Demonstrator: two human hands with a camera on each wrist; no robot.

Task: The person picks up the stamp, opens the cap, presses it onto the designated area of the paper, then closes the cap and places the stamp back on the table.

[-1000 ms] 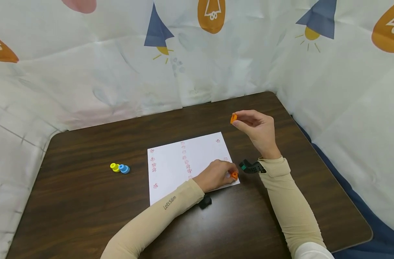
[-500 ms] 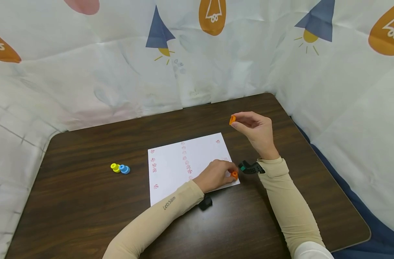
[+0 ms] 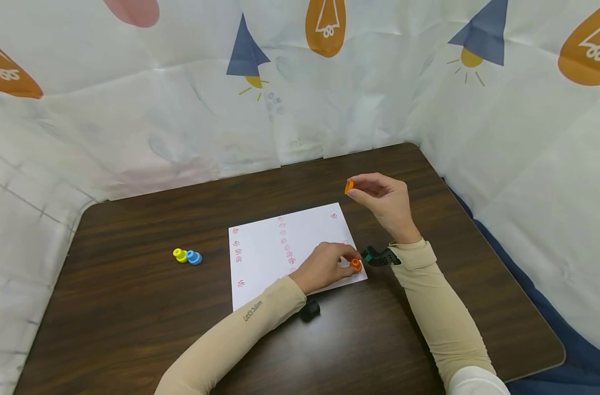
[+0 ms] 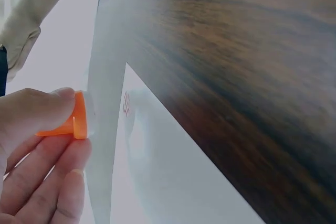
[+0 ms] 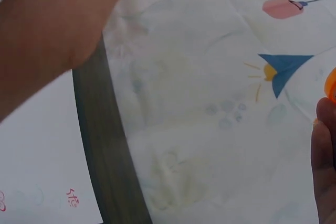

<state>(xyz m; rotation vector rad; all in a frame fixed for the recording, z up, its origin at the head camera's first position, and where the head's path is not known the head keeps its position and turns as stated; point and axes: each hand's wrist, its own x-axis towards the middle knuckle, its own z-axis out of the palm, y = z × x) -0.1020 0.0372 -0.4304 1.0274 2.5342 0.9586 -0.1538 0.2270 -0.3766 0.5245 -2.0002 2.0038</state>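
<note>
My left hand (image 3: 324, 267) pinches an orange stamp (image 3: 356, 265) at the near right corner of a white sheet of paper (image 3: 255, 263). In the left wrist view the orange stamp (image 4: 80, 116) sits between thumb and fingertips; whether its face touches the paper is unclear. My right hand (image 3: 386, 206) is raised beyond the sheet's right edge, with a small hollow orange cap (image 3: 349, 187) pinched between thumb and fingers. The cap (image 5: 331, 85) shows only at the right edge of the right wrist view. Red stamped prints (image 3: 283, 233) run in columns down the paper.
A yellow stamp (image 3: 179, 255) and a blue stamp (image 3: 194, 258) stand side by side on the dark wooden table (image 3: 132, 307), left of the paper. A patterned white cloth (image 3: 191, 126) hangs behind the table and along its sides.
The view shifts slightly. My right hand drifts a little left and nearer with the cap. My left hand keeps its grip on the stamp, almost still at the paper's corner.
</note>
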